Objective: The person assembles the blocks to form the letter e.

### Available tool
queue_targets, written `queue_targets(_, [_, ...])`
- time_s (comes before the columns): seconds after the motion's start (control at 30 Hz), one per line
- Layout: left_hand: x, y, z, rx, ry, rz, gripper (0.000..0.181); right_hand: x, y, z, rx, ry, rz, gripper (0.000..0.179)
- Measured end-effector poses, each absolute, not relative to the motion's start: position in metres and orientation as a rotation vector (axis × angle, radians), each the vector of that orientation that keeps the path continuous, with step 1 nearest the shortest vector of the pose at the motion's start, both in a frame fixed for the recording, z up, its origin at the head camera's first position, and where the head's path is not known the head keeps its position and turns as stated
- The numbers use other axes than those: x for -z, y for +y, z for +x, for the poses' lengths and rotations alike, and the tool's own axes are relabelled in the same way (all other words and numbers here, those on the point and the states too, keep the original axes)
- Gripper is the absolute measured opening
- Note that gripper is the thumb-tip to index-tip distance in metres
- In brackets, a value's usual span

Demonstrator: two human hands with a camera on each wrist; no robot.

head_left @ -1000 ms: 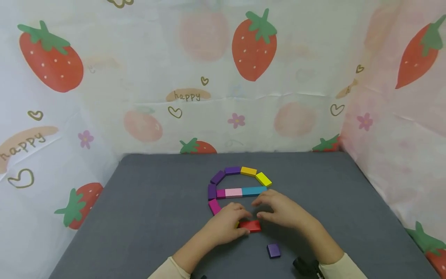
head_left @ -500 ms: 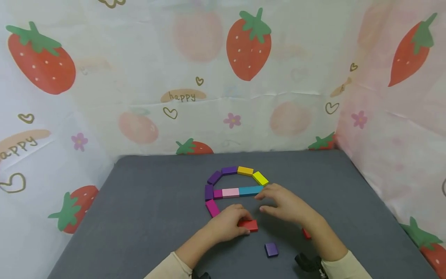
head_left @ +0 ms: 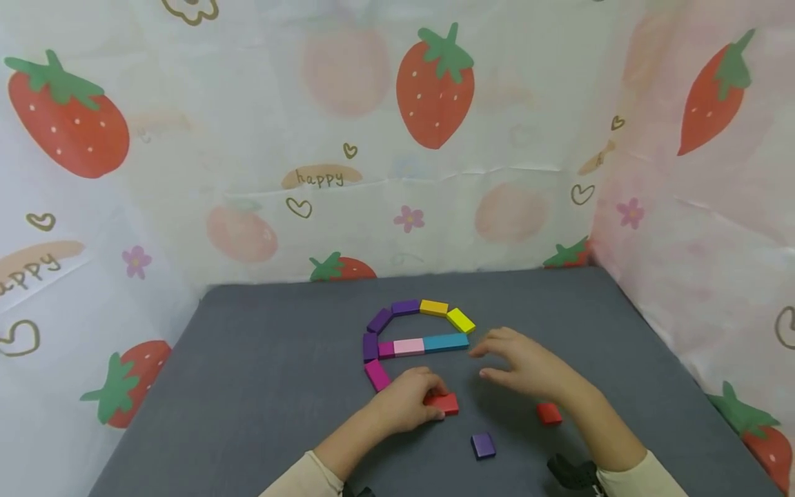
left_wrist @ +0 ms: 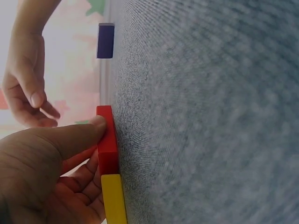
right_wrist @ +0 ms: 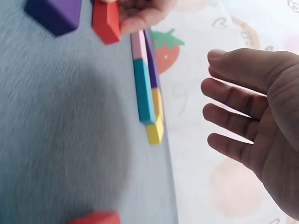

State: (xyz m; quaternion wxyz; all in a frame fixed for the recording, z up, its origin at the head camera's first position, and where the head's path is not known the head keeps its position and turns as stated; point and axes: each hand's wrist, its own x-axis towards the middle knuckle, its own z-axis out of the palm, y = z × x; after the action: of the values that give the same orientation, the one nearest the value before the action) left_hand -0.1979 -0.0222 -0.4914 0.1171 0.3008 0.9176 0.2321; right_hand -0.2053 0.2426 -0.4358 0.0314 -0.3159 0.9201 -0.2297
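My left hand (head_left: pixel 404 402) pinches a red block (head_left: pixel 446 404) on the grey table, its thumb along the near side and fingers behind. In the left wrist view a yellow block (left_wrist: pixel 114 198) adjoins the red one, end to end. Hovering to the right, my right hand (head_left: pixel 524 364) holds nothing, its fingers apart and loosely bent. Beyond the hands lies an "e"-like outline: purple blocks (head_left: pixel 370 347), yellow blocks (head_left: pixel 461 320), a magenta block (head_left: pixel 376 375) partly behind the left hand, and a crossbar of small magenta, pink (head_left: pixel 408 346) and blue (head_left: pixel 446 342) pieces.
A loose purple block (head_left: pixel 483 446) lies nearer the front, right of the left hand. Another red block (head_left: pixel 549 413) rests beside the right forearm. Strawberry-printed cloth (head_left: pixel 261 138) encloses the grey table (head_left: pixel 261 386) at the back and sides.
My right hand has drawn away to the right from the blue block's end, uncovering it and the loose red block by the forearm. The left hand stays on its red block.
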Motion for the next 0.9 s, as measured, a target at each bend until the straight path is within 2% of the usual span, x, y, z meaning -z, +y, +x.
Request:
queue_targets(0.37, [0.492,-0.021,-0.198,-0.718,2.665,0.842,0.027,0.449,0.27,-0.184,0.734,2.82,-1.002,0.028])
queue_targets(0.63, [0.489,-0.02,-0.2,-0.714,2.664,0.823,0.027,0.464,0.261,-0.167,0.85,2.652,-1.126,0.03])
queue_targets(0.9, [0.49,-0.021,-0.199,-0.756,2.62,0.794,0.026,0.478,0.256,-0.158,0.876,2.479,-1.088,0.035])
